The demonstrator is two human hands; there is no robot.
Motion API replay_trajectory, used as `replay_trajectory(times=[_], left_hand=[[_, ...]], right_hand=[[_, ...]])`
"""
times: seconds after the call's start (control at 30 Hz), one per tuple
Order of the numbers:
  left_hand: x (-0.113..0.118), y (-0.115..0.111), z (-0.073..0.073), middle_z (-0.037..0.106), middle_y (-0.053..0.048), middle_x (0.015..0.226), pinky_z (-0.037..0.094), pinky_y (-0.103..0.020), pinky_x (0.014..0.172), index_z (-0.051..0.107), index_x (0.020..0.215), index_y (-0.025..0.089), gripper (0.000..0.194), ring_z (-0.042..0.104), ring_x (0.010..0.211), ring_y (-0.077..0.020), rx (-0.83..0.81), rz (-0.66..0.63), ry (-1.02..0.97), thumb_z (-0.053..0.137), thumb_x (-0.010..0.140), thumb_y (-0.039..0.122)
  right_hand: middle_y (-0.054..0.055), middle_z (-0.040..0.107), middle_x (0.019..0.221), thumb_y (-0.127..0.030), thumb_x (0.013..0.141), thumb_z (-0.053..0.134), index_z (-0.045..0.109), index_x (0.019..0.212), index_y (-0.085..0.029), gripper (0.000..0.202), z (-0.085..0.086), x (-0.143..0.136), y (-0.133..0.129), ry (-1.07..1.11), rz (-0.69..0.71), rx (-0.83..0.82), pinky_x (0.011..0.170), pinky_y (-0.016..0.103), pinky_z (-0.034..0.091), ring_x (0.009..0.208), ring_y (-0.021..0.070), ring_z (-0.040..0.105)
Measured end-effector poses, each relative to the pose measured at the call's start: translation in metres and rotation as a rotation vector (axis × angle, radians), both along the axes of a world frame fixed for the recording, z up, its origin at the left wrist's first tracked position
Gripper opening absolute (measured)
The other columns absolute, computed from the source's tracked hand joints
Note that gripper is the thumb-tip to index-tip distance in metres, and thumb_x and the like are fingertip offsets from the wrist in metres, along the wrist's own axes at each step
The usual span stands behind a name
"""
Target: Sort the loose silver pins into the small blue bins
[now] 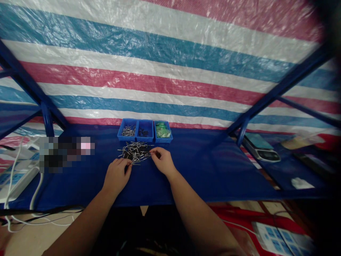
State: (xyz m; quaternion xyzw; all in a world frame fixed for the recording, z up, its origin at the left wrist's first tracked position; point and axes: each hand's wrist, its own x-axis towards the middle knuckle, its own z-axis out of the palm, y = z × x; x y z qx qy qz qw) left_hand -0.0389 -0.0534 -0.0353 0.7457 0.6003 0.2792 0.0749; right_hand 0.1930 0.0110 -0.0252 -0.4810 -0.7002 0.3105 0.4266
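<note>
Forearms [198,209], hands [116,175] at pins [137,151], bins [145,139] of parts [163,132]

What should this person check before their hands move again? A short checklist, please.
1. Left hand at the pile of thin metal pieces: ok, at its near edge.
2. Right hand at the pile: ok, at its right side.
3. Secure grip on a single piece: cannot tell, too small.
4. Pieces lined up: not ok, they lie crossed.
5. Blue bins upright: ok, three side by side beyond the pile.
</note>
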Motion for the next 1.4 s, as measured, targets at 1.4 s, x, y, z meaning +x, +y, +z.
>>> replay_trajectory(times=[1.4], left_hand=[[0.002, 0.001, 0.001, 0.072, -0.004, 0.096, 0.048, -0.038, 0.087, 0.067, 0.096, 0.023, 0.014, 0.063, 0.091, -0.0237, -0.002, 0.074, -0.039, 0.054, 0.093, 0.027]], right_hand=[[0.002, 0.061, 0.084, -0.009, 0.079, 0.069, 0.071, 0.082, -0.017, 0.009, 0.006, 0.016, 0.03, -0.433, 0.388, 0.095, 0.077, 0.026, 0.042, 0.082, 0.0155, 0.057]])
